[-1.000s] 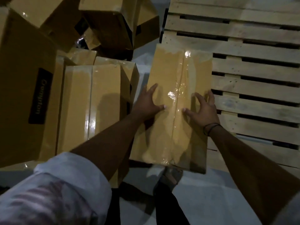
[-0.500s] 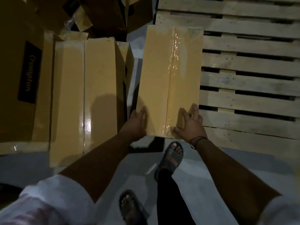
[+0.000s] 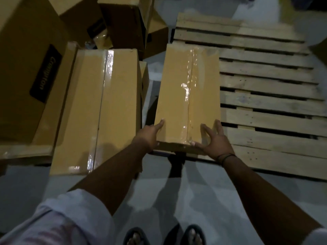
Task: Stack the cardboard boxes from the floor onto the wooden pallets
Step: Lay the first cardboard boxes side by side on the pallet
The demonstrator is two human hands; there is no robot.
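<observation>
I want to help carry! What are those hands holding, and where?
A taped cardboard box. The left hand grips its near left corner, thumb on top; the right hand grips its near right corner, fingers spread on top.

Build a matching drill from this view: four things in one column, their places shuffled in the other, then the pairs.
1. slim taped box
2. wooden pallet
3. black-label box
4. black wristband

A. far left of the view
B. on the right wrist
C. held by left hand and right hand
D. on the floor, right side

Pairs: 1-C, 2-D, 3-A, 4-B
</observation>
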